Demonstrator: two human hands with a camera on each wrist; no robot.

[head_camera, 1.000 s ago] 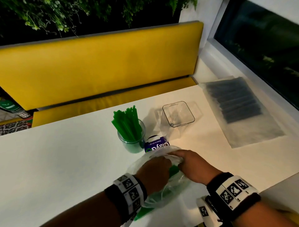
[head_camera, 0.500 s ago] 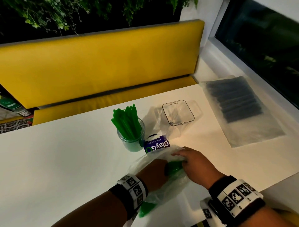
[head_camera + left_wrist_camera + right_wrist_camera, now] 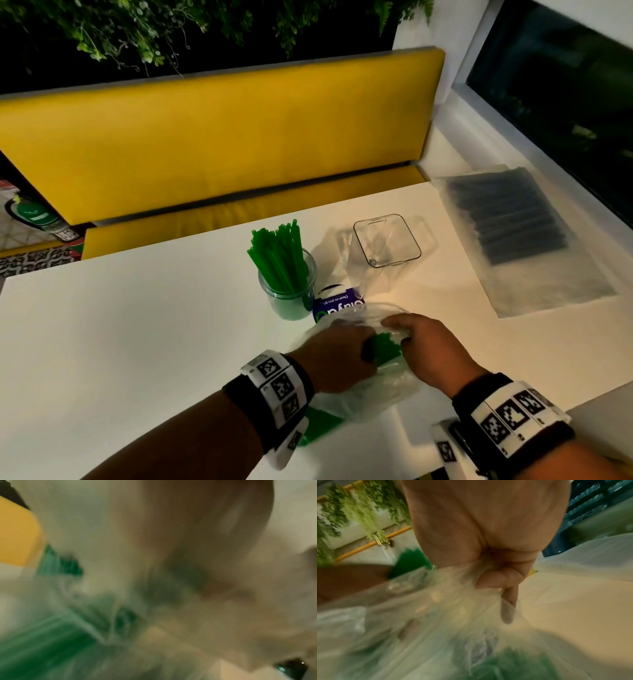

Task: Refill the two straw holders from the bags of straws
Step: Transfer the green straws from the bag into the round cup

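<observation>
**Inspector:** Presently, both hands are at the clear bag of green straws (image 3: 363, 394), which lies on the white table (image 3: 137, 342) at the near edge, just in front of the round glass holder (image 3: 289, 291).

**Assessor:** Grip?

**Inspector:** The right hand (image 3: 428, 346) is bunched on the bag's film; the right wrist view shows the plastic gathered in its curled fingers (image 3: 496, 578). The left hand (image 3: 334, 359) is at the bag's mouth against the green straws (image 3: 382, 346), but the left wrist view is too blurred to confirm whether it grips them. I cannot tell.

**Assessor:** Handling?

**Inspector:** In my judgement the film is thin, slippery and limp, so it gives no support. The straws look light and stiff, and likely to scatter if taken loosely. Best taken as a bundle around the middle, with the bag held at its mouth.

**Assessor:** Holders?

**Inspector:** The round one already stands full of green. The square clear holder (image 3: 387, 240) is empty; the bag of dark straws (image 3: 510, 219) lies well apart, far right.
</observation>
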